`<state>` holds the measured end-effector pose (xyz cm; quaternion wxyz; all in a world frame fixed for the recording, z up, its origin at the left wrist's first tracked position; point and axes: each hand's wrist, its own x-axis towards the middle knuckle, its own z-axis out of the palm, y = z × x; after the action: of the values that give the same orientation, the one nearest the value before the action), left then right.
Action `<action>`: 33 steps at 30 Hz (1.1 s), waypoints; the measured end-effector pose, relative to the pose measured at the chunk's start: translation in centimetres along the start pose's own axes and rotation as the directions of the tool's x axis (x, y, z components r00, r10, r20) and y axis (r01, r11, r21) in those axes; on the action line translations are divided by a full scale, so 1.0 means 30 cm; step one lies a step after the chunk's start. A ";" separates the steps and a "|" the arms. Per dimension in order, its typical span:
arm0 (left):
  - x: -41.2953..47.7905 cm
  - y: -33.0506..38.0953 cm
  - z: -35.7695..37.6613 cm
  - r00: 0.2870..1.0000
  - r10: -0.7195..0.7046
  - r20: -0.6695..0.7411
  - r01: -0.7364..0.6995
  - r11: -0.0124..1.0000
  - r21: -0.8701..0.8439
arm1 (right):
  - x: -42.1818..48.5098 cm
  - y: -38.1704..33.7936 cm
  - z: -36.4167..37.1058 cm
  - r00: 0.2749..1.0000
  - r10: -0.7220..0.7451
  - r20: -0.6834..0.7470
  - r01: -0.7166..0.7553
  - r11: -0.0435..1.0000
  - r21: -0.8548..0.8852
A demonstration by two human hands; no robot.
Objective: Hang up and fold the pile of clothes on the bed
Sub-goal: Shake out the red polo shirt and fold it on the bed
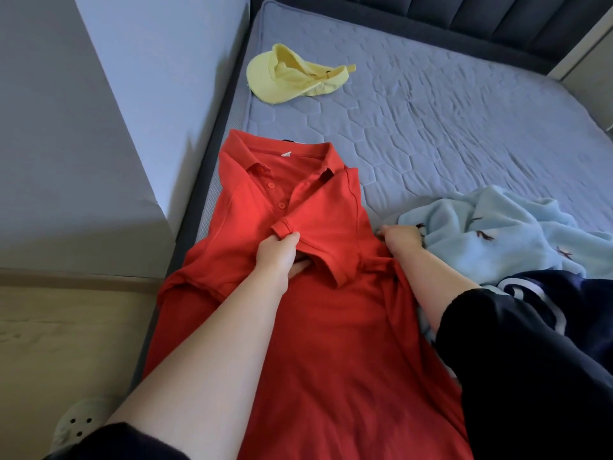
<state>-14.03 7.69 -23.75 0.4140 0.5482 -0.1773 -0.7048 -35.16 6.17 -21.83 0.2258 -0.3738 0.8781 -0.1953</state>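
Note:
A red polo shirt [318, 327] lies front up along the left edge of the bed, collar pointing away from me. Its right sleeve is folded across the chest. My left hand [278, 257] pinches the cuff of that folded sleeve. My right hand [399, 239] is curled at the shirt's right edge, gripping the fabric where the fold runs. A light blue fleece garment [504, 234] lies crumpled just right of my right hand. A dark navy garment with white print [544, 303] sits below the fleece.
A yellow cap [292, 79] lies upside down near the head of the grey quilted mattress [447, 134]. A dark padded headboard [481, 18] runs along the top. A grey wall and wooden floor [66, 327] border the bed's left side.

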 end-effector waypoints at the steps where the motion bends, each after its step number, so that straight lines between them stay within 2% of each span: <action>1: 0.003 -0.002 -0.008 1.000 -0.008 0.005 0.008 1.000 0.001 | -0.002 -0.003 0.001 0.999 -0.049 -0.002 0.049 0.999 -0.009; 2: 0.004 -0.007 -0.013 1.000 -0.003 0.013 0.003 1.000 0.009 | -0.011 -0.002 -0.007 0.996 -0.093 -0.014 0.094 0.994 0.059; 3: 0.002 -0.014 -0.013 1.000 0.014 0.022 -0.014 0.999 0.033 | -0.024 -0.011 -0.008 0.998 -0.054 -0.012 0.056 0.984 0.171; 4: -0.002 -0.020 -0.010 0.999 0.034 0.030 -0.036 0.997 0.062 | -0.044 -0.013 -0.003 0.995 -0.078 -0.061 0.090 0.968 0.235; 5: -0.003 -0.028 -0.004 0.997 0.064 0.036 -0.067 0.993 0.099 | -0.052 -0.006 -0.003 0.992 -0.090 -0.087 0.108 0.966 0.236; 6: -0.010 -0.036 0.002 0.995 0.093 0.047 -0.100 0.983 0.157 | -0.058 0.004 -0.006 0.993 -0.101 -0.054 0.109 0.974 0.199; 8: -0.031 -0.053 0.020 0.990 0.117 0.077 -0.134 0.952 0.277 | -0.087 0.033 -0.019 0.976 -0.113 0.186 0.113 0.994 0.011; 9: -0.047 -0.068 0.029 0.992 0.086 0.087 -0.108 0.950 0.292 | -0.100 0.046 -0.037 0.949 -0.111 0.295 0.127 0.991 -0.036; 11: -0.091 -0.100 0.040 0.994 -0.016 0.109 -0.007 0.978 0.210 | -0.129 0.059 -0.088 0.898 -0.111 0.426 0.102 0.994 0.043; 13: -0.131 -0.126 0.052 0.988 -0.067 0.138 0.054 0.994 0.091 | -0.158 0.089 -0.123 0.875 -0.145 0.462 0.167 0.986 -0.007; 14: -0.139 -0.132 0.054 0.986 -0.077 0.146 0.069 0.996 0.061 | -0.169 0.113 -0.120 0.891 -0.161 0.425 0.228 0.967 -0.112; 16: -0.159 -0.127 0.067 0.988 -0.088 0.125 0.086 0.996 0.016 | -0.215 0.155 -0.128 0.943 -0.305 0.135 0.333 0.886 -0.322; 18: -0.179 -0.117 0.080 0.989 -0.106 0.100 0.108 0.994 -0.024 | -0.268 0.186 -0.145 0.880 -0.455 -0.133 0.376 0.841 -0.389; 19: -0.190 -0.119 0.084 0.989 -0.103 0.103 0.102 0.995 0.009 | -0.291 0.200 -0.151 0.851 -0.493 -0.180 0.404 0.834 -0.377; 21: -0.220 -0.147 0.082 0.988 -0.083 0.127 0.068 0.990 0.123 | -0.350 0.228 -0.142 0.837 -0.528 -0.146 0.478 0.834 -0.275; 23: -0.257 -0.200 0.061 0.989 -0.053 0.137 0.028 0.984 0.176 | -0.422 0.263 -0.117 0.856 -0.503 -0.122 0.483 0.861 -0.160; 26: -0.320 -0.268 0.010 0.988 0.034 0.150 -0.078 0.951 0.298 | -0.528 0.336 -0.087 0.940 -0.325 -0.105 0.297 0.929 -0.218; 27: -0.340 -0.286 -0.012 0.981 0.066 0.181 -0.129 0.924 0.361 | -0.557 0.365 -0.073 0.951 -0.298 -0.083 0.263 0.919 -0.292; 29: -0.381 -0.314 -0.064 0.955 0.118 0.273 -0.251 0.813 0.525 | -0.606 0.419 -0.051 0.935 -0.355 -0.026 0.310 0.847 -0.432; 31: -0.413 -0.339 -0.124 0.909 0.137 0.394 -0.395 0.586 0.708 | -0.620 0.468 -0.069 0.917 -0.396 -0.042 0.338 0.831 -0.442; 33: -0.436 -0.357 -0.182 0.862 0.120 0.492 -0.502 0.322 0.803 | -0.593 0.512 -0.130 0.940 -0.290 -0.180 0.229 0.927 -0.298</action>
<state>-12.45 25.34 -24.93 0.1352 0.5047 -0.7069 -0.4768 -35.01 29.98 -22.04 0.0455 -0.4906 0.8587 -0.1412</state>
